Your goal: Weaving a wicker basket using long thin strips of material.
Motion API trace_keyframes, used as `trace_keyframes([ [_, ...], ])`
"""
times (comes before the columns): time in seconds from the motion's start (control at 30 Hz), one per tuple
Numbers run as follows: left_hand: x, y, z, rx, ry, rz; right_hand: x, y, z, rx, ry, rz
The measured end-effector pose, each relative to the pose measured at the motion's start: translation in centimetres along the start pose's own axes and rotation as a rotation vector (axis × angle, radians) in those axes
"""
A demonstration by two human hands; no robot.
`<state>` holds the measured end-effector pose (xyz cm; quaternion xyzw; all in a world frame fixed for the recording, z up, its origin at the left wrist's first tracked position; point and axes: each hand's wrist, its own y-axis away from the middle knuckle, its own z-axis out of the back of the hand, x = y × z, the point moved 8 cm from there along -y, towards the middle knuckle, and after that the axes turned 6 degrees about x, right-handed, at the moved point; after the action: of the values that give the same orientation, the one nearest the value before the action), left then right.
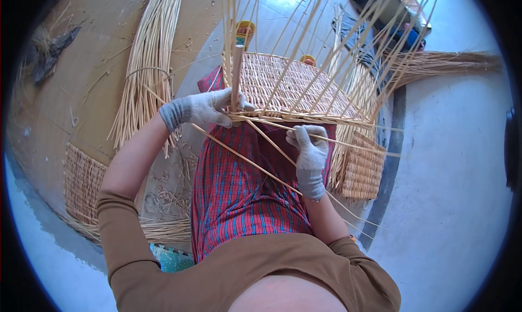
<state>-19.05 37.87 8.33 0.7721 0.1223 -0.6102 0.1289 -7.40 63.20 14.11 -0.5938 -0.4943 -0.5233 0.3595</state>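
Observation:
A half-woven wicker basket [296,86] lies across my lap, several upright rods fanning out from its near edge. At its near left corner stands a thick round stick [237,75]. My left hand [209,106], in a whitish knit glove, is closed round that corner, with the fingers about the foot of the stick. To the right, just below the near edge, my right hand [311,151], gloved too, pinches a thin wicker rod [280,125] that runs out from the corner. Other loose rod ends [250,160] slant down across my lap and pass by my right wrist.
Bundles of wicker rods lie at the far left [149,62] and far right [446,62]. Woven panels rest on the floor to the left [84,184] and right [363,168]. A yellow container [246,32] stands beyond the basket. Scraps [166,189] litter the floor.

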Motion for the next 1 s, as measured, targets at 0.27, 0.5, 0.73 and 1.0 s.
trace_keyframes([
  [0.27,-0.7,0.1,-0.3,0.014,0.065,0.001,5.0,2.8,-3.8,0.064,0.298,0.461],
  [0.5,-0.3,-0.2,0.0,-0.056,-0.014,-0.029,8.7,4.4,-16.6,0.547,0.758,0.805],
  [0.73,-0.2,-0.1,0.1,-0.093,-0.168,-0.056,3.8,10.8,-20.3,1.054,0.932,0.978],
  [1.0,1.1,0.1,-0.2,-0.086,0.055,0.041,4.7,1.0,-1.9,0.388,0.542,0.334],
])
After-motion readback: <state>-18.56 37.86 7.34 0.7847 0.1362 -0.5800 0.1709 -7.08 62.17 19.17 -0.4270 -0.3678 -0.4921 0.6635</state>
